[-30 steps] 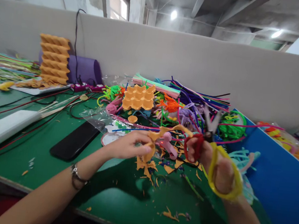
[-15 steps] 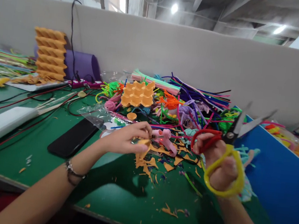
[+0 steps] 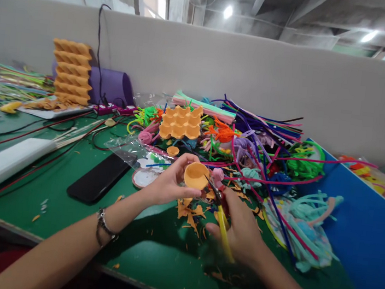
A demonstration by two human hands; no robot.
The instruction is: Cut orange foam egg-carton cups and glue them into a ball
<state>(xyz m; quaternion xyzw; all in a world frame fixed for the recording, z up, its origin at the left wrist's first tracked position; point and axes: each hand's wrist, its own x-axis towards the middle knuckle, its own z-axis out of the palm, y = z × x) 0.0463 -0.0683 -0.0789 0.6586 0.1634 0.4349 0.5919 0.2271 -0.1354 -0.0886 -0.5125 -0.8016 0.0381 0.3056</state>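
A heap of pipe cleaners lies on the table before the partition, with an egg-carton piece on it. Nearer, the left hand holds a cup left of the right hand's scissors, scraps lying below. Left of both is a phone; behind it, an egg-carton sheet stands before a rolled sheet.
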